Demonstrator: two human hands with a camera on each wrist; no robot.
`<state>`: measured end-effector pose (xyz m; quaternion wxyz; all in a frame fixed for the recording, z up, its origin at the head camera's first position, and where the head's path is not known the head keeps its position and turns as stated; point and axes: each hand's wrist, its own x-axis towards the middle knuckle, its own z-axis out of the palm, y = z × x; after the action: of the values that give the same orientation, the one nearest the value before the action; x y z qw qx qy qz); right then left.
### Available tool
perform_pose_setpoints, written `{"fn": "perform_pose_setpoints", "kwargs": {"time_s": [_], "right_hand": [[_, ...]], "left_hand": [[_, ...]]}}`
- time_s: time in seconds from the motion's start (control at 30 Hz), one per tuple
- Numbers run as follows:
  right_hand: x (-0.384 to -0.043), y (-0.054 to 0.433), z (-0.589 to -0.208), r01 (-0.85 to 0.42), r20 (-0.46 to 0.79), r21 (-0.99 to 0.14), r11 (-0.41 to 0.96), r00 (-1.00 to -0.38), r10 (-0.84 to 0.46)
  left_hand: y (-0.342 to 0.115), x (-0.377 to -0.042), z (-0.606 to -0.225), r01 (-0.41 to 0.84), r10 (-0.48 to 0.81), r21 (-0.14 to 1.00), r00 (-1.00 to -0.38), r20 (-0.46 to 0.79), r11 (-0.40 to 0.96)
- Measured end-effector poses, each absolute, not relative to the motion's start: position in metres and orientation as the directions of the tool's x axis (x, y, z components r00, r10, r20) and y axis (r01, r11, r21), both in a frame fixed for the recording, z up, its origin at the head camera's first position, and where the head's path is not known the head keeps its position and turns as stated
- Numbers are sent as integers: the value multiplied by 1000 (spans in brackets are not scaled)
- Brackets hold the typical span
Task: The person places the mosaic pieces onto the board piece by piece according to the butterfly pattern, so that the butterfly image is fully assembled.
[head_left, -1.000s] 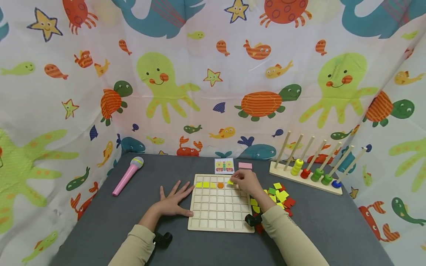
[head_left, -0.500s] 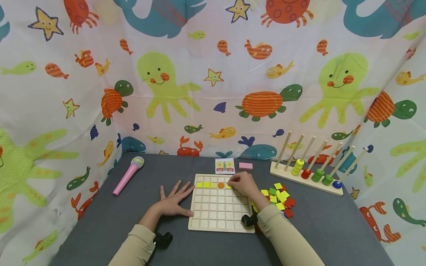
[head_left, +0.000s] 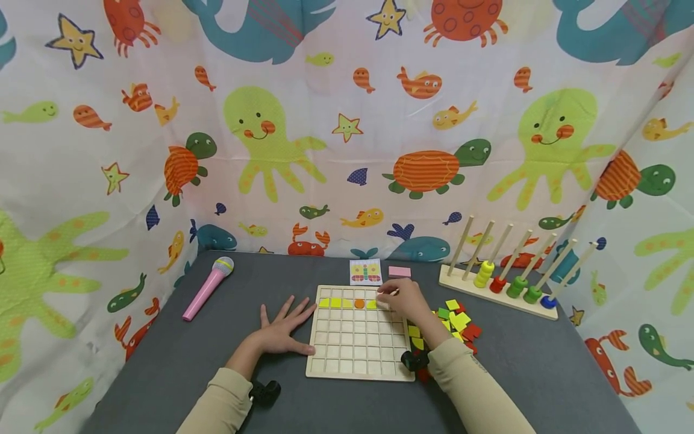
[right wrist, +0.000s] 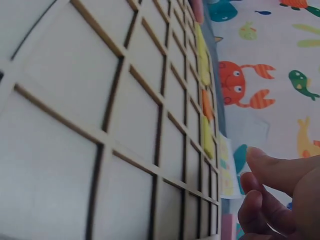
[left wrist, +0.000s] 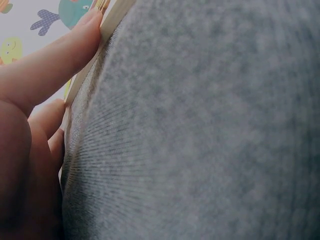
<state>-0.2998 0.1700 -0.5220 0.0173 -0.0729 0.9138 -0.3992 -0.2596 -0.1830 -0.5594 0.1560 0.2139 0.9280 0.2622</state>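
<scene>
A wooden grid board [head_left: 358, 379] lies on the dark table, with a row of yellow tiles [head_left: 335, 302] and one orange round piece [head_left: 359, 304] near its top. Just right of the orange piece sits another yellow tile [head_left: 371, 304], also visible as a yellow tile [right wrist: 206, 136] in the right wrist view. My right hand [head_left: 405, 299] hovers over the board's upper right, fingers loosely bent and holding nothing; its thumb and fingers [right wrist: 277, 172] are apart. With fingers spread, my left hand [head_left: 281, 331] rests on the table, its fingertips and thumb at the board's left edge.
Loose yellow, red and green tiles [head_left: 459, 319] are heaped right of the board, partly behind my right forearm. Behind it stand a patterned card [head_left: 365, 272] and a pink block [head_left: 399, 272]. A peg rack with rings [head_left: 499, 292] is at right, a toy microphone [head_left: 208, 288] at left.
My right hand has set the yellow tile into a cell beside the orange piece, let go and drawn slightly right. The left hand has stayed in place.
</scene>
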Motion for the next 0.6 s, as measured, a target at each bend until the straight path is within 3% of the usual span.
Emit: {"fn": "perform_pose_setpoints", "kwargs": {"time_s": [0.3,0.6], "right_hand": [[-286,193,-503,-124,76,-718,685,-992,-99],[-270,228,-516,-48,26,-712,701,-999,-42]], "left_hand": [[-183,-259,-560,324,492,564,-853,-173,760],[-182,-260,-561,290,456,536,-865,-207,793]]}}
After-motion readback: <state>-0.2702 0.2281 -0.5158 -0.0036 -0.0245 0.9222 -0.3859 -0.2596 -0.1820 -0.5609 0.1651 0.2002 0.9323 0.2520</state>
